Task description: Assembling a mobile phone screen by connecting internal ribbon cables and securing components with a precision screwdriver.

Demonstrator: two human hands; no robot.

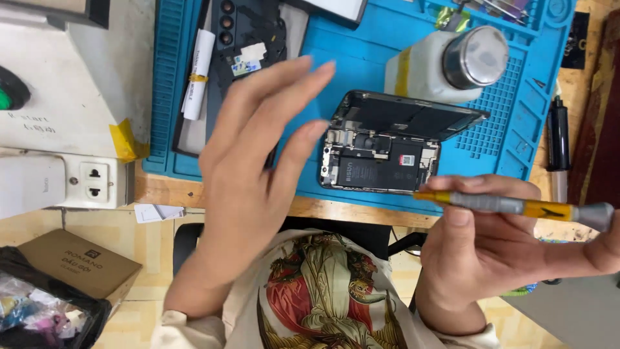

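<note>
1. Wooden bench top (194,192) carrying a blue silicone repair mat (361,64); a white power socket block (93,182) sits at the bench's left, and a brown cardboard box (77,262) lies lower left.
2. Opened smartphone (378,161) lies on the mat near its front edge, internals exposed, with its dark screen panel (413,116) hinged up and tilted toward the far side.
3. Left hand (258,168) hovers over the mat just left of the phone, fingers spread and extended, grasping nothing and touching nothing visible.
4. Right hand (491,239) is closed around a yellow-and-grey precision screwdriver (510,205), held roughly level in front of the phone, its tip end pointing left and apart from the device.
5. White solvent bottle with a metal pump top (452,64) stands on the mat just behind the raised panel; a black phone housing (248,39) rests at the mat's far left beside a rolled white paper (197,71); a black pen (558,139) lies off the mat at right.
6. Risks, judged: the propped panel could be knocked by either hand and strain its connecting cables; a slipped driver tip could gouge the battery or board; the nearby bottle could tip against the panel.
7. Counts: one opened phone, one spare housing, one screwdriver, one bottle, one socket block, one box, two hands.
</note>
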